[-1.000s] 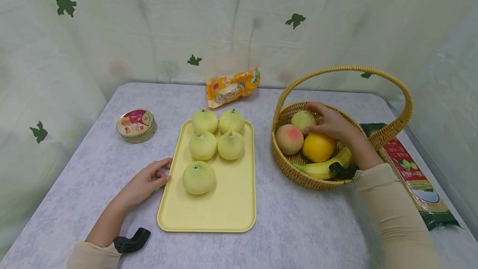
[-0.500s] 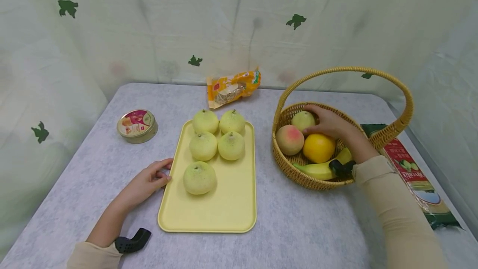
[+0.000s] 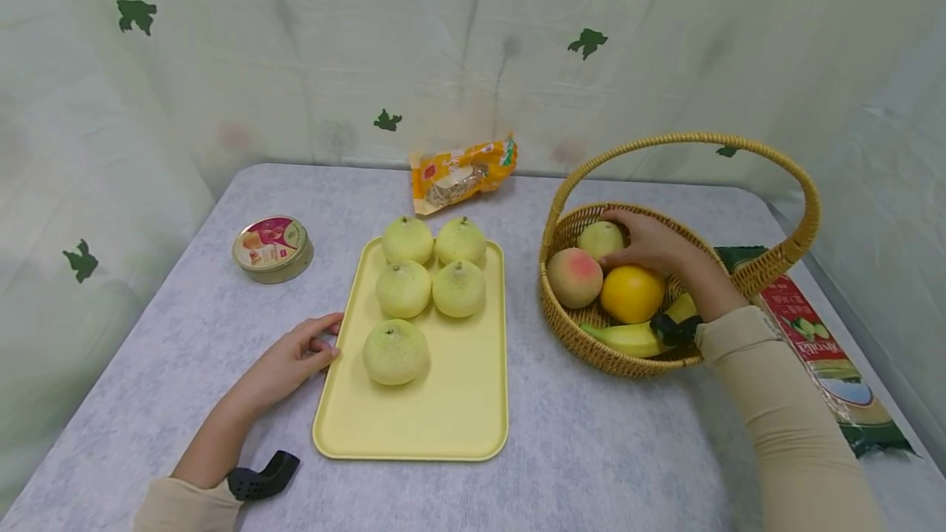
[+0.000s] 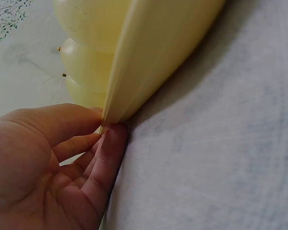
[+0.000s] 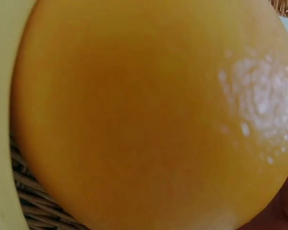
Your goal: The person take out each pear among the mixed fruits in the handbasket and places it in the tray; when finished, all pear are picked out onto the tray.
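Observation:
In the head view, my left hand pinches the left rim of the yellow tray; the left wrist view shows thumb and fingers on either side of the tray edge. Several round pale green fruits with short stems sit on the tray. My right hand reaches into the wicker basket and grips another round pale green fruit, thumb on its near side, fingers behind it. Beside it lie a peach, an orange and a banana. The orange fills the right wrist view, hiding most of that hand.
The basket's tall handle arches above the right forearm. A red and green packet lies right of the basket. An orange snack bag lies behind the tray, and a round tin stands at the back left.
My right fingers have closed in around the pale green fruit in the basket, and the forearm has shifted slightly. My left hand stays at the tray rim.

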`<control>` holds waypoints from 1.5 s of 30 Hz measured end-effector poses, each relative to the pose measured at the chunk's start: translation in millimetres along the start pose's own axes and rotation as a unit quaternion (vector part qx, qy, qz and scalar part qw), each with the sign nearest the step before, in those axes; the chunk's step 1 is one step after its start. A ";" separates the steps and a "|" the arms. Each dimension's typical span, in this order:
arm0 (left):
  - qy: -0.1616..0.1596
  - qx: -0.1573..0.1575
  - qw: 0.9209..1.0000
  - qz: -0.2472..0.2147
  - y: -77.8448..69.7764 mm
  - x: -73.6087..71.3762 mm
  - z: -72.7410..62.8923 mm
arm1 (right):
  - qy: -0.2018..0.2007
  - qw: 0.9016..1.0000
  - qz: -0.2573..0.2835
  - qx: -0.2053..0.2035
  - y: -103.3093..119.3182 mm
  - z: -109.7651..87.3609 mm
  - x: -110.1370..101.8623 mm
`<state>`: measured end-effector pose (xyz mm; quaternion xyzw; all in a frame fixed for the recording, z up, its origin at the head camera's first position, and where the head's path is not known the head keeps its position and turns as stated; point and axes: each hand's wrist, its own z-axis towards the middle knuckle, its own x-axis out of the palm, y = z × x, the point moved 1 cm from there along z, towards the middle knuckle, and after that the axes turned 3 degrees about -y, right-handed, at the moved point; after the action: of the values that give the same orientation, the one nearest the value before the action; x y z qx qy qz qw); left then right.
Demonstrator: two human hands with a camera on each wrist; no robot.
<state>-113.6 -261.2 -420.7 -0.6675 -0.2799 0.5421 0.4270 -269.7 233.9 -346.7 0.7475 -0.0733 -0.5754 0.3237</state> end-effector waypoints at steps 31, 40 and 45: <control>0.003 -0.008 1.000 -0.001 1.1 0.4 -0.3 | -0.144 0.987 0.042 -0.048 26.1 -25.2 -21.5; 0.000 -0.007 1.000 0.001 -2.1 -0.5 -1.4 | -0.160 0.981 0.044 -0.102 51.5 -47.7 -27.6; 0.000 -0.003 1.000 0.002 -2.5 -0.7 -1.4 | -0.167 0.971 0.035 -0.169 68.0 -64.0 -17.4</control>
<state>-112.2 -260.9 -418.2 -0.6694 -0.2798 0.5423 0.4238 -199.4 214.9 -285.7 0.5722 -0.0543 -0.6842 0.4488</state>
